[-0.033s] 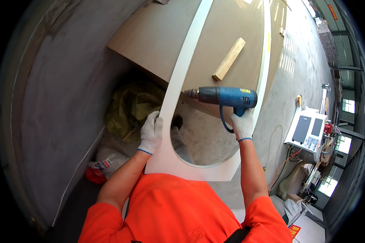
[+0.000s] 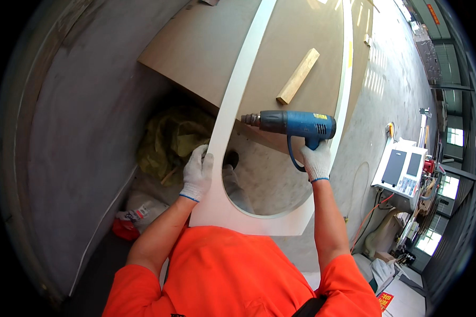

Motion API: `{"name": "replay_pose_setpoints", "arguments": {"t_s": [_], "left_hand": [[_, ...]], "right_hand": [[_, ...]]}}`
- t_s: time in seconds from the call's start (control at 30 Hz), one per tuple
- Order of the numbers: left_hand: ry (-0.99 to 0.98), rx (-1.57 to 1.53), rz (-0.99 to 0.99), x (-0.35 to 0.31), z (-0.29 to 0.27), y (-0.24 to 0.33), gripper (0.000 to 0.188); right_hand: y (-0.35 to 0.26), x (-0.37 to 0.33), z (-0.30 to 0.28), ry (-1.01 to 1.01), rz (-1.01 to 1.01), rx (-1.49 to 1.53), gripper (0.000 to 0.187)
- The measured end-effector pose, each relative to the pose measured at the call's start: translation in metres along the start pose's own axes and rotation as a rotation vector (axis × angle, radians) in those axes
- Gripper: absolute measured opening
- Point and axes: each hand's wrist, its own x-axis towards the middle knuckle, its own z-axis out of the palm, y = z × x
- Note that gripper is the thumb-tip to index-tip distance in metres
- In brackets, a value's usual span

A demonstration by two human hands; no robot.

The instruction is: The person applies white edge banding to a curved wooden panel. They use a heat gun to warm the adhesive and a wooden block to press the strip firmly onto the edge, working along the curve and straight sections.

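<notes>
In my gloved right hand [image 2: 317,160] is a blue heat gun [image 2: 301,123], its fingers closed round the grip. The metal nozzle points left, at the inner edge of a long white frame panel [image 2: 221,203] with a rounded cutout. My gloved left hand [image 2: 198,173] holds the outer left edge of that panel, thumb side on top; part of its fingers is hidden below. The near end of the panel rests close against my orange shirt, and its far part lies over a brown board table [image 2: 195,53].
On the table lies a wooden block [image 2: 298,76]. Olive sheeting [image 2: 169,137] is heaped under the table's left corner, near a white and red sack [image 2: 137,214]. A white machine [image 2: 399,169] stands to the right, with hoses and cables beside it.
The heat gun's nozzle has shifted very slightly away from me and to the right. My left hand and the panel stay in place.
</notes>
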Motion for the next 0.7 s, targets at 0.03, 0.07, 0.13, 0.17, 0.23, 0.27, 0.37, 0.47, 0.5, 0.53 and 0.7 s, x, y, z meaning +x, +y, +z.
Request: {"name": "replay_pose_setpoints", "arguments": {"t_s": [0.03,0.07,0.13,0.17,0.23,0.27,0.37,0.47,0.5,0.53,0.7], "left_hand": [[-0.009,-0.001,-0.015,0.001,-0.001,0.002,0.044],[-0.001,0.022,0.004,0.001,-0.001,0.0,0.044],[0.013,0.069,0.043,0.003,0.001,-0.006,0.044],[0.011,0.074,0.043,0.004,0.001,-0.006,0.043],[0.005,0.084,0.042,0.004,0.001,-0.006,0.043],[-0.005,0.08,0.031,0.004,0.001,-0.004,0.043],[-0.027,0.085,0.004,0.003,0.0,0.0,0.043],[-0.031,0.101,-0.001,0.004,-0.001,0.004,0.043],[-0.028,0.1,0.004,0.004,-0.001,0.004,0.042],[-0.026,0.098,0.008,0.004,-0.001,0.005,0.042],[-0.041,0.111,0.006,0.004,-0.002,0.007,0.043]], "right_hand": [[-0.001,0.002,-0.001,-0.018,-0.01,0.01,0.045],[0.0,0.003,-0.002,-0.035,-0.019,0.02,0.045],[0.003,0.003,-0.008,-0.126,-0.016,-0.058,0.045],[0.002,0.001,-0.01,-0.162,-0.022,-0.087,0.045],[0.005,0.002,-0.009,-0.156,-0.026,-0.078,0.046],[0.01,0.006,-0.005,-0.114,-0.023,-0.041,0.046],[0.009,0.017,0.003,-0.039,-0.001,0.017,0.047],[0.003,0.016,-0.004,-0.114,-0.005,-0.054,0.048],[0.004,0.014,-0.008,-0.175,-0.025,-0.107,0.048],[0.005,0.012,-0.012,-0.236,-0.045,-0.162,0.049],[-0.003,0.012,-0.007,-0.105,-0.009,-0.016,0.05]]}}
